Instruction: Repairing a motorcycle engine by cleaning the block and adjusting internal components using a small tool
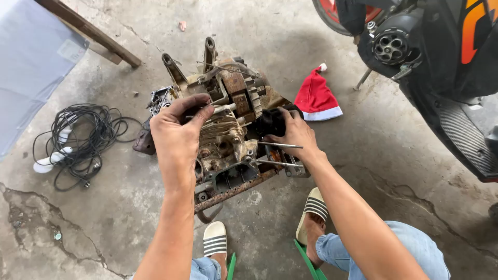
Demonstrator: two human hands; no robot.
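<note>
A dirty, rusty small engine [228, 129] sits on the concrete floor in front of me, with two long metal studs [280, 154] sticking out on its right side. My left hand [179, 132] is over the engine's left top, fingers pinched on a small part near a metal tube. My right hand [298, 135] rests on the engine's right side, gripping a black part [270, 122] there. My feet in striped sandals [215, 239] stand just below the engine.
A coil of black cable [85, 137] with white plugs lies at the left. A red and white pointed hat [316, 98] lies right of the engine. A motorbike [436, 62] stands at the upper right. A wooden beam [93, 31] crosses the upper left.
</note>
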